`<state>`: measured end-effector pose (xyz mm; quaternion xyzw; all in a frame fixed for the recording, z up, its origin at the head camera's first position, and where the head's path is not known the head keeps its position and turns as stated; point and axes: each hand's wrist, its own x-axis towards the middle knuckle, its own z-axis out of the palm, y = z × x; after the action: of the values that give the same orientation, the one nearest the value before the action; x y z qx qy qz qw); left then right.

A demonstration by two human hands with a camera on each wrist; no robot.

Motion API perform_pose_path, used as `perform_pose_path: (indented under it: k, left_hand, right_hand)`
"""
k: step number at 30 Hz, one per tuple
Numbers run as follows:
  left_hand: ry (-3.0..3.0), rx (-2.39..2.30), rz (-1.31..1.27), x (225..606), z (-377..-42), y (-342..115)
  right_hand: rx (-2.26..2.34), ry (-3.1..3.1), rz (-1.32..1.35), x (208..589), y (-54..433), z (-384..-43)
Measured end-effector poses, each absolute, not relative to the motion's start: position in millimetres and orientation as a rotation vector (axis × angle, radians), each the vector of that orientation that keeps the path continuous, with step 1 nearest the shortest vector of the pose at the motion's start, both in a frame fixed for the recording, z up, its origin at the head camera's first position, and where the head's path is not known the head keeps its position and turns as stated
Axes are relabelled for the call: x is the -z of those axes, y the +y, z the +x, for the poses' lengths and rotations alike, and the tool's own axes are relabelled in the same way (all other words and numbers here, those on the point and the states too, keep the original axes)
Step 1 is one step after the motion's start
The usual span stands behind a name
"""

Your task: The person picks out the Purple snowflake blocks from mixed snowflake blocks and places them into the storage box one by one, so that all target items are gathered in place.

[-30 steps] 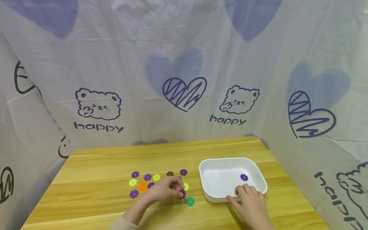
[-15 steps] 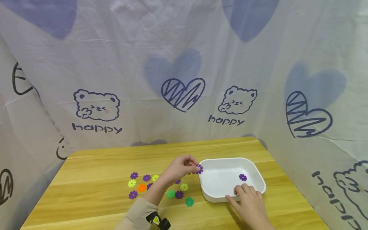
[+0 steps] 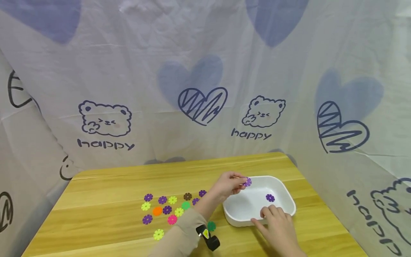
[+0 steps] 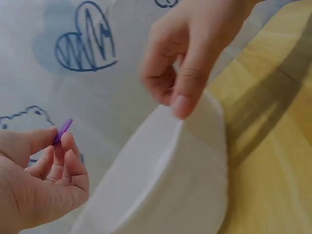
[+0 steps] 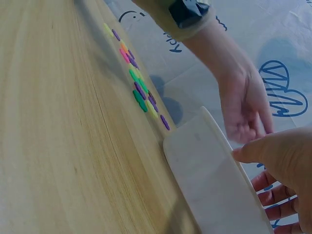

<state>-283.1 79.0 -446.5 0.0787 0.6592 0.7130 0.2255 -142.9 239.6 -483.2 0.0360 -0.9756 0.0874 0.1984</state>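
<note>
My left hand (image 3: pixel 227 186) pinches a purple snowflake disc (image 3: pixel 247 182) between thumb and fingertips, above the back left part of the white tray (image 3: pixel 237 222). In the left wrist view the pinched disc (image 4: pixel 63 130) is seen nearly edge-on, apart from the tray. Another purple disc (image 3: pixel 270 197) lies on the tray floor toward the right. My right hand (image 3: pixel 279 225) grips the tray's front rim, its thumb (image 5: pixel 248 152) outside the wall and its fingers over the inner side.
Several notched discs lie loose on the wooden table (image 3: pixel 106 192) left of the tray, among them an orange disc (image 3: pixel 157 211), a pink disc (image 3: pixel 172 219) and a dark green disc (image 3: pixel 211 226). My left forearm partly covers them. A printed curtain (image 3: pixel 154 71) hangs behind the table.
My left hand has lifted a purple disc off the table and carried it right, from the loose discs to above the tray. The right hand has kept its grip on the rim.
</note>
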Motion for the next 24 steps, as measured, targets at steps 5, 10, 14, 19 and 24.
perform_pose_path:
  k: [5, 10, 14, 19, 24]
  left_hand:
    - [1.822, -1.968, 0.082, 459.6, -284.3, 102.0]
    - [1.864, -1.905, 0.057, 466.8, -283.2, 118.5]
    - [1.867, -1.888, 0.039, 470.8, -285.4, 129.5]
    - [1.884, -1.912, -0.052, 475.8, -288.8, 142.2]
    - [1.935, -1.876, -0.134, 478.5, -287.9, 150.7]
  right_hand:
    - [-0.243, -2.734, 0.099, 483.9, 239.9, -142.8]
    - [-0.241, -2.728, 0.096, 485.9, 240.8, -143.0]
    - [-0.245, -2.715, 0.105, 484.9, 240.8, -142.6]
    - [-0.245, -2.722, 0.108, 481.5, 239.9, -141.3]
    - [-0.236, -2.704, 0.121, 481.5, 239.8, -141.7]
